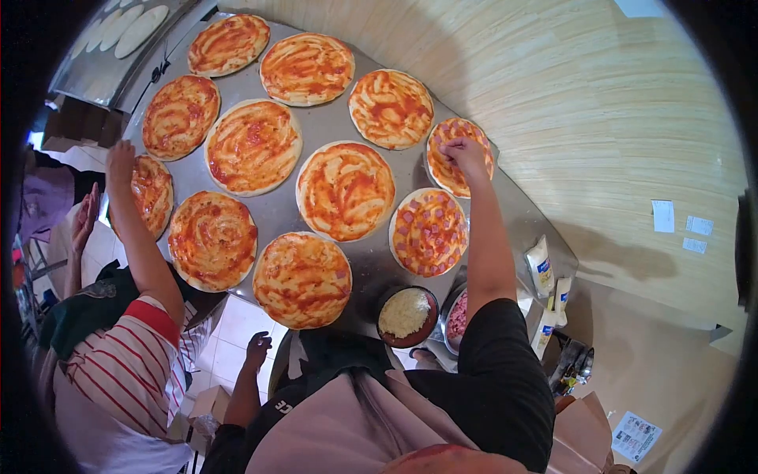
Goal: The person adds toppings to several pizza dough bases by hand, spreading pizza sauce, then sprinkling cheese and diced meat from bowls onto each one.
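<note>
My right hand (466,156) is over the small sauced pizza with diced ham (467,181) at the far right of the table. Its fingers are pinched together, and whatever lies between them is hidden. Nearer to me is another ham-topped pizza (430,232). Below my right arm are a bowl of grated cheese (407,313) and a partly covered bowl of diced ham (458,317). My left hand (257,349) hangs beside my body, below the table edge, with loosely parted fingers and nothing seen in it. Close to it is a sauced pizza (302,280) bearing a ham piece.
Several sauced pizzas cover the metal table (332,126). At left, a co-worker in a striped sleeve (130,340) reaches a hand (121,164) over a pizza (151,196). Packets (541,267) stand at the right corner. Plain dough rounds (140,31) lie at upper left.
</note>
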`<move>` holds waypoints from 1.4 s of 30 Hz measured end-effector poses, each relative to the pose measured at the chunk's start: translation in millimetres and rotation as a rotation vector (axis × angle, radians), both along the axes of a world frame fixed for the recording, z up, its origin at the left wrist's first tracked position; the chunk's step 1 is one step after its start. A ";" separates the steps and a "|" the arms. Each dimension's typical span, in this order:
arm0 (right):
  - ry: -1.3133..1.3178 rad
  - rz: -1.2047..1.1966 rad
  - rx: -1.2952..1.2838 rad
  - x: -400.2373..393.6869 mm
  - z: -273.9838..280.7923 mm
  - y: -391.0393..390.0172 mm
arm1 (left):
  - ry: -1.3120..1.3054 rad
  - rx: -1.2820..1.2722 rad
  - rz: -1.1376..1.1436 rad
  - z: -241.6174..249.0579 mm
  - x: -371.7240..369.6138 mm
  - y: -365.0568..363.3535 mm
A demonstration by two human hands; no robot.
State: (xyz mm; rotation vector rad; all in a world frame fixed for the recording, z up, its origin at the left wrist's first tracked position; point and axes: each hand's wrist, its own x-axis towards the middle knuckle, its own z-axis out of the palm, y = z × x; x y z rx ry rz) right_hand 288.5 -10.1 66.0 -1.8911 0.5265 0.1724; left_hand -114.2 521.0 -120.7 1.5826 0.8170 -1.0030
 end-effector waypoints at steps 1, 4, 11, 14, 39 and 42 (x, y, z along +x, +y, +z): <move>0.001 -0.002 0.001 1.0 -4.2 1.8 | 0.001 0.001 -0.002 0.0 -0.5 0.0; -0.056 0.113 -0.290 0.2 -15.0 6.3 | -0.046 -0.003 0.029 -8.1 -6.9 2.2; -0.306 -0.014 -0.426 -10.3 -40.7 -32.9 | -0.117 0.190 -0.289 -74.1 -48.6 26.5; -0.091 -0.155 0.374 -37.1 -8.6 -31.6 | -0.137 0.057 -0.104 -69.8 -39.4 19.0; -0.129 -0.312 0.840 -125.2 44.1 -11.4 | 0.000 -0.030 0.059 -78.0 -20.4 20.1; -0.118 -0.302 0.796 -132.7 50.3 -8.4 | 0.000 -0.025 0.056 -74.9 -23.3 26.2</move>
